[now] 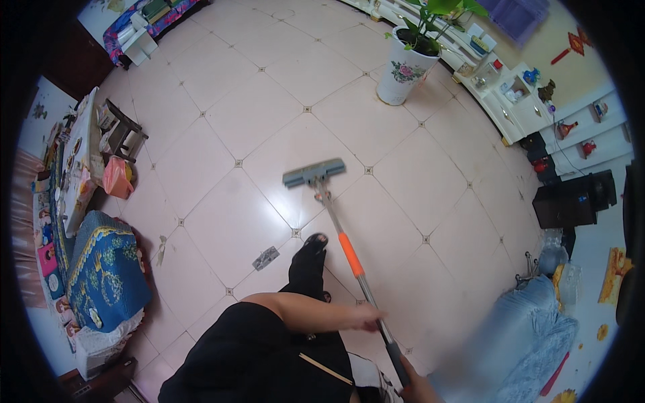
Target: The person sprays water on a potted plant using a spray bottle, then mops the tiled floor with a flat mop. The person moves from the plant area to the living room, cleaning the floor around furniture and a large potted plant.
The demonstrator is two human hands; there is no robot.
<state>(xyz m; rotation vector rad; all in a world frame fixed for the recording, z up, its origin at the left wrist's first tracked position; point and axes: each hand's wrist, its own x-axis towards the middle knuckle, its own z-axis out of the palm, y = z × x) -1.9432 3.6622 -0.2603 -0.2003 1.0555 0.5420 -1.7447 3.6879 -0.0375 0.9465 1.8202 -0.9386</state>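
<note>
A sponge mop with a grey head (314, 173) lies across the pink tiled floor in front of me, its metal pole running back towards my body past an orange sleeve (351, 254). My left hand (367, 317) is at the metal pole, below the orange sleeve; its fingers are blurred, though they seem to wrap the pole. Lower down, my right hand (417, 384) grips the dark handle end near the picture's bottom edge. One of my feet, in a dark open shoe (316, 242), stands left of the pole.
A grey patch (265, 258) marks the floor left of my foot. Ahead on the right stands a white planter (403, 75) before a long white cabinet (524, 113). On the left are a covered table (80, 156), a stool (123, 131) and a blue cloth-covered seat (108, 282).
</note>
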